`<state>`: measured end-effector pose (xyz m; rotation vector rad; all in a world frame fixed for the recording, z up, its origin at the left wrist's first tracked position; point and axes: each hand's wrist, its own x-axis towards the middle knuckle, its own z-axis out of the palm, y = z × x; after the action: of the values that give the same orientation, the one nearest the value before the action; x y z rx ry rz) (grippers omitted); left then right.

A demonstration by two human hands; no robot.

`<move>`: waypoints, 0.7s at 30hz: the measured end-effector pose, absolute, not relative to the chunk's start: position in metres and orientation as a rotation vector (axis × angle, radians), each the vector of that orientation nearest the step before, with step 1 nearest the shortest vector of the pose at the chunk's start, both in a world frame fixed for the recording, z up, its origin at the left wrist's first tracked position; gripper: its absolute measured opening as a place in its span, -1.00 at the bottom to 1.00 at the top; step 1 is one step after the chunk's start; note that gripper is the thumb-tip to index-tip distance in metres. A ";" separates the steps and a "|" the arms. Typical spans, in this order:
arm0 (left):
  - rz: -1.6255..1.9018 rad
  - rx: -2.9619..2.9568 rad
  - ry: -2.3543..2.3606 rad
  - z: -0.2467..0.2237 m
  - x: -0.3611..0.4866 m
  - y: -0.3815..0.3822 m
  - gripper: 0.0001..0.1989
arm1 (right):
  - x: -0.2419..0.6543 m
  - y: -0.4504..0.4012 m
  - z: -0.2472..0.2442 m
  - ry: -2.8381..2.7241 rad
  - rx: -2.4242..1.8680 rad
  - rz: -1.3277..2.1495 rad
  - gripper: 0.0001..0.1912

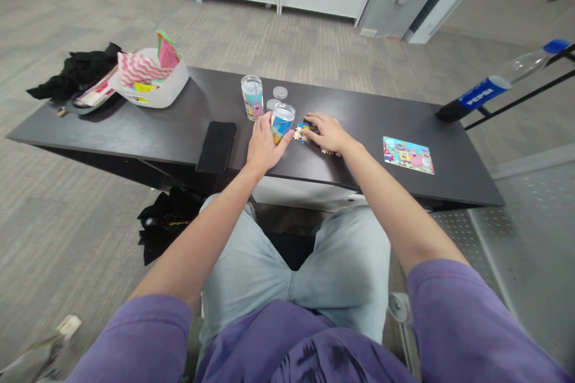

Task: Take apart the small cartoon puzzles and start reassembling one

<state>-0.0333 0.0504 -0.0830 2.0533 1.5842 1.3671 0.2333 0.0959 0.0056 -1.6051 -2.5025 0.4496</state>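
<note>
My left hand (264, 145) is wrapped round a clear jar with a blue and yellow printed label (282, 122), held upright over the table's front half. Just right of it, my right hand (327, 133) rests with bent fingers over a small heap of jigsaw puzzle pieces (300, 133); part of the heap is hidden under the palm. Whether the fingers pinch any piece cannot be made out. A second printed jar (252, 99) stands behind my left hand. Beside it lie two silver lids (280, 93), one partly hidden by the held jar.
A black phone (216, 146) lies left of my hands on the dark table (359, 109). Far left are a white basket (173, 85) with cloths and a black cloth bundle (85, 72). On the right are a cartoon picture card (408, 154) and a tilted Pepsi bottle (483, 93).
</note>
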 end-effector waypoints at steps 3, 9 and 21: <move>1.372 2.060 1.564 -0.083 -0.032 0.051 0.00 | 0.240 0.076 0.004 -2.559 -1.455 0.456 -0.27; 1.409 2.049 1.540 -0.084 -0.032 0.052 0.07 | 0.289 0.033 -0.002 -2.266 -1.771 0.226 0.10; 1.467 2.033 1.537 -0.092 -0.034 0.059 0.13 | 0.290 0.055 0.005 -2.265 -1.873 0.489 -0.21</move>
<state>-0.0337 0.0592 -0.0924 2.0334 1.5366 1.4666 0.2904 0.0549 0.0051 -1.8733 -2.2647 0.4890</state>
